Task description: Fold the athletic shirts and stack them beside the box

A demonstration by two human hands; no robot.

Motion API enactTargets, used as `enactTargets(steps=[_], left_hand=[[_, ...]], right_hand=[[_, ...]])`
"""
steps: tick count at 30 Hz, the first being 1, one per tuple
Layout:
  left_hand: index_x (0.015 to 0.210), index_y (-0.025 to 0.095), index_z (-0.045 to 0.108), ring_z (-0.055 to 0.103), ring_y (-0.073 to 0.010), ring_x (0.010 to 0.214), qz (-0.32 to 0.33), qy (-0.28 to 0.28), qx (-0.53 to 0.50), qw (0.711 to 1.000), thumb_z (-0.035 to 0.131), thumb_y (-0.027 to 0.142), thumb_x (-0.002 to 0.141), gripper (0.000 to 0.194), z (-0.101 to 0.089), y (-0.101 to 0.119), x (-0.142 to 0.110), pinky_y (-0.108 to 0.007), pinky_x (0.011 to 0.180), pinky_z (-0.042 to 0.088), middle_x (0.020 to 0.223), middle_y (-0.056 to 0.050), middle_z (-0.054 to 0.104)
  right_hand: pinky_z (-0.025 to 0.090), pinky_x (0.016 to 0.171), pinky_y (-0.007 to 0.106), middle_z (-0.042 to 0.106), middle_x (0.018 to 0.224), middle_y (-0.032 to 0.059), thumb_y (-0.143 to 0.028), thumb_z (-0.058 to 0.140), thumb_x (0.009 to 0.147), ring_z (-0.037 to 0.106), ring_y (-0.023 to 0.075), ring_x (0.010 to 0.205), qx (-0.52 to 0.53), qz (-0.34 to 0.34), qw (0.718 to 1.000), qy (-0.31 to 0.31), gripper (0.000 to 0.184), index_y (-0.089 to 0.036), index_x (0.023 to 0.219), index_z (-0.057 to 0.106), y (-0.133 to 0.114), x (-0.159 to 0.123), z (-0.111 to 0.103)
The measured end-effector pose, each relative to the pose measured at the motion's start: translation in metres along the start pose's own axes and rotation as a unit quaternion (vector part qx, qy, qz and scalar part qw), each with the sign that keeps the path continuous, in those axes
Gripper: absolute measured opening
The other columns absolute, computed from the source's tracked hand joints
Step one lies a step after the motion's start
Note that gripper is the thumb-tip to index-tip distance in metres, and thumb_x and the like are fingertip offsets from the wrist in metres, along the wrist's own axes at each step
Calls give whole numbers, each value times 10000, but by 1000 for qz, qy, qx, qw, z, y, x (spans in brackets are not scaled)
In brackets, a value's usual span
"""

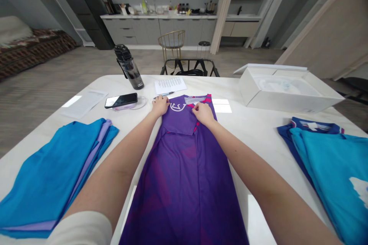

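Note:
A purple sports shirt [184, 168] lies lengthwise on the table in front of me, its collar end away from me. One short sleeve with a white logo is folded across its upper part, and red trim shows near the collar. At the upper left edge, my left hand [161, 105] is closed on the shirt's fabric. My right hand [204, 113] pinches the folded sleeve area just below the collar. Both fingertips are partly hidden by the hands themselves.
Folded blue and lilac clothes [54, 168] lie left; navy and turquoise shirts [330, 160] lie right. On the white table [244, 134] stand a dark bottle [130, 69] and an open white box [287, 97]. A phone [120, 100], pen [164, 95] and papers [171, 84] lie further back.

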State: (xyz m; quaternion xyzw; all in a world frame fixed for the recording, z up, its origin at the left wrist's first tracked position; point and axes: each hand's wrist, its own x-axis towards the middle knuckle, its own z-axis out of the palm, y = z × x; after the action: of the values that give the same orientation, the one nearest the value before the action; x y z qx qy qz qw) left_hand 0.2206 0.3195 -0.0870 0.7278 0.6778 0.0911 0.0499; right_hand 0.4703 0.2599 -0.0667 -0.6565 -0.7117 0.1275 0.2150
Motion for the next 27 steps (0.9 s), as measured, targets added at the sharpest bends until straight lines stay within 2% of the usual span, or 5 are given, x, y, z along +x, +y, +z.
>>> enactTargets(steps=[5, 10, 16, 23, 27], left_hand=[[1260, 315, 614, 483, -332, 1256, 34, -13, -4, 999, 494, 391, 1003, 293, 0, -5, 2, -539, 1067, 377, 1316, -113, 531], [1171, 276, 629, 486, -323, 1244, 48, 5, -3, 999, 506, 389, 1000, 238, 2, -4, -1, -516, 1055, 383, 1299, -120, 541], [1206, 265, 610, 482, -331, 1243, 22, 1, 15, 1000, 475, 388, 1009, 268, -2, -7, -5, -520, 1048, 383, 1329, -136, 537], [1155, 265, 624, 483, -315, 1221, 41, 0, 16, 999, 442, 366, 1020, 248, -9, -7, -6, -496, 1017, 394, 1307, -126, 531], [1166, 263, 599, 479, -292, 1239, 32, 28, -26, 999, 388, 342, 1044, 256, -15, -1, -10, -469, 1019, 396, 1338, -111, 529]], right_hand=[[485, 811, 334, 708, 836, 33, -299, 571, 944, 661, 220, 822, 155, 12, 986, 59, 126, -206, 1000, 636, -10, -2, 8], [500, 920, 342, 711, 1166, 98, -353, 733, 819, 660, 244, 1062, 218, 107, 968, 56, 436, -195, 1199, 591, -14, -6, 23], [511, 812, 352, 725, 844, 84, -348, 683, 858, 677, 266, 849, 136, 146, 980, 15, 151, -199, 833, 688, -11, -11, 15], [490, 766, 333, 656, 718, 47, -386, 515, 955, 614, 234, 735, 157, 84, 983, 46, 319, -232, 680, 558, -19, -13, 0], [519, 746, 322, 600, 692, 18, -357, 478, 973, 601, 208, 727, 253, 112, 960, 47, 293, -238, 706, 495, -30, -15, 2]])
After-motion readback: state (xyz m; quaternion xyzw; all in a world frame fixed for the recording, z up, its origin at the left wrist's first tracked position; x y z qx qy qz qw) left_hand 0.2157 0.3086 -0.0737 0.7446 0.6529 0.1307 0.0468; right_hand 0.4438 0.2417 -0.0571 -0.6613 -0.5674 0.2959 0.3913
